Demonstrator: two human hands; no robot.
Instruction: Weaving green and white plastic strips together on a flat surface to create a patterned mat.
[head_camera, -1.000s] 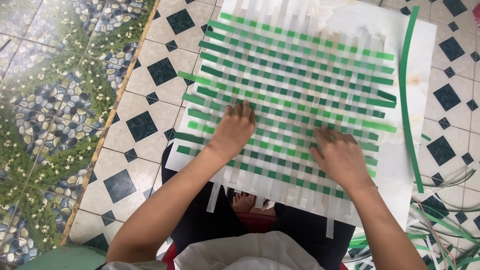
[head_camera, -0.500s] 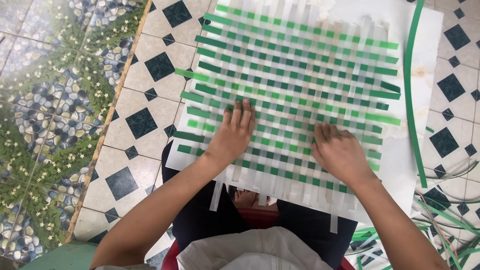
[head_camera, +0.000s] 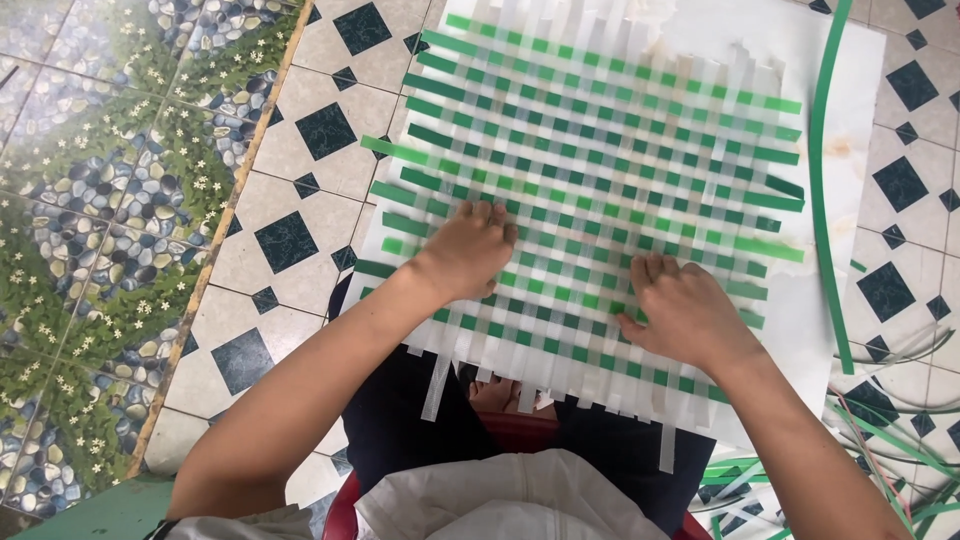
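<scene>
A flat woven mat (head_camera: 600, 170) of green and translucent white plastic strips lies on a white board across my lap. My left hand (head_camera: 468, 250) presses palm down on the mat's near left part, fingers together on the weave. My right hand (head_camera: 680, 310) rests flat on the near right part, fingers pointing left along a green strip. Neither hand grips a strip. Loose white strip ends (head_camera: 437, 385) hang off the near edge over my dark trousers.
A long loose green strip (head_camera: 822, 180) curves along the board's right side. A tangle of green and white strips (head_camera: 890, 440) lies on the floor at the lower right. Tiled floor (head_camera: 290, 240) with dark diamonds surrounds the board; a pebble-pattern band (head_camera: 110, 200) runs at left.
Both hands have shifted slightly on the mat, the left one sliding a little away from me; the view has tilted a little. The mat stays in place.
</scene>
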